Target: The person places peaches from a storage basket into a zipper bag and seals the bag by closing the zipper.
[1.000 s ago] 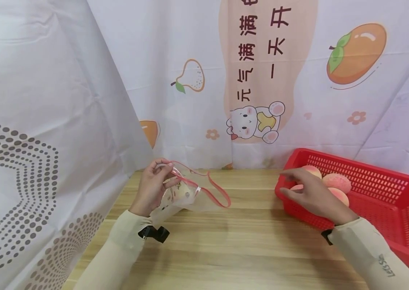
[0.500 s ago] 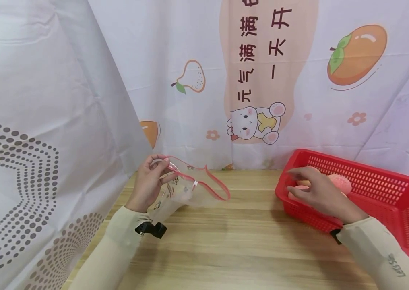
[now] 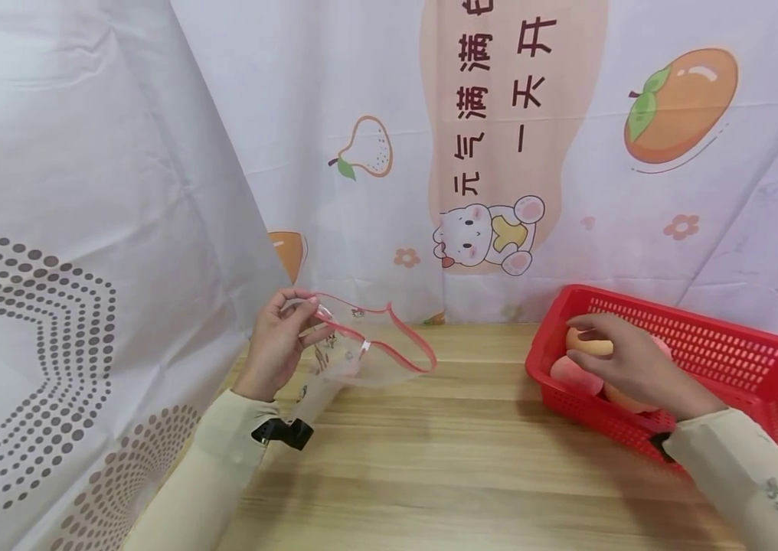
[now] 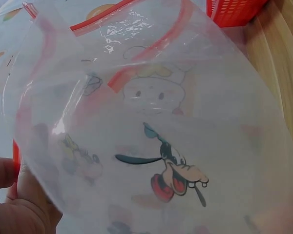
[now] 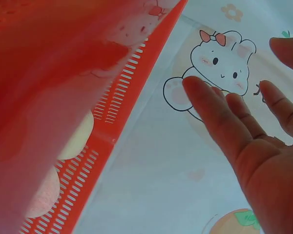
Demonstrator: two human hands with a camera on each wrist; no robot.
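Note:
My left hand [image 3: 308, 320] pinches the red zip rim of a clear cartoon-printed bag [image 3: 361, 360] and holds it off the wooden table with its mouth gaping to the right. The bag [image 4: 161, 146] fills the left wrist view, with my left hand [image 4: 14, 204] at its lower edge. It looks empty. My right hand [image 3: 599, 348] reaches into the red basket [image 3: 727, 344] and lies over several peaches [image 3: 571, 375]. In the right wrist view my right hand [image 5: 234, 97] has straight, spread fingers holding nothing, beside the basket wall [image 5: 112, 112].
The wooden table [image 3: 465, 459] stretches between the bag and the basket. A printed cloth backdrop [image 3: 485, 153] closes the far side, and a dotted cloth [image 3: 51, 268] hangs along the left. The basket sits at the table's right end.
My right hand has moved from the basket's near rim further in, onto the peaches. My left hand and the bag have risen and drifted slightly left.

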